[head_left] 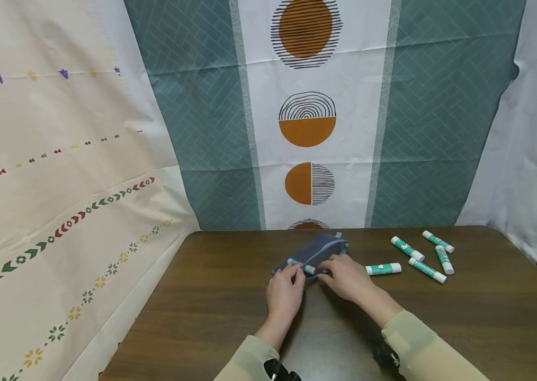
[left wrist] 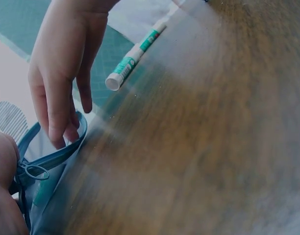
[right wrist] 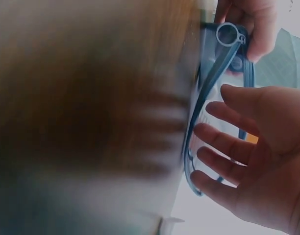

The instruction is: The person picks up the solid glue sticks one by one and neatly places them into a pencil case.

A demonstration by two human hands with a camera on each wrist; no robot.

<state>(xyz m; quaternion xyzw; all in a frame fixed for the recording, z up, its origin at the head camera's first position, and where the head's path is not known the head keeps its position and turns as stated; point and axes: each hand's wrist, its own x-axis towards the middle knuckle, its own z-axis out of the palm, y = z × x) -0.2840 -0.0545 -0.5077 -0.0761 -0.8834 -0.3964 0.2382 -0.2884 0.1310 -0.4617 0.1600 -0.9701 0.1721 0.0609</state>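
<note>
A blue zippered pouch (head_left: pixel 313 250) lies on the table with its zip undone. My left hand (head_left: pixel 285 292) grips its near left end; in the left wrist view the zip's ring pull (left wrist: pixel 35 171) hangs beside that hand. A glue stick (head_left: pixel 301 265) shows in the pouch, partly covered by the fingers. My right hand (head_left: pixel 348 278) is at the mouth of the pouch, and in the right wrist view its fingers (right wrist: pixel 223 139) are spread and hold nothing, overlapping the zip edge. Just right of this hand lies a white and green glue stick (head_left: pixel 384 269).
Several more glue sticks lie farther right on the brown wooden table (head_left: pixel 211 296), one of them (head_left: pixel 408 248) near the back. A patterned cloth (head_left: pixel 306 79) hangs behind the table, and a cream cloth (head_left: pixel 59 185) hangs along the left.
</note>
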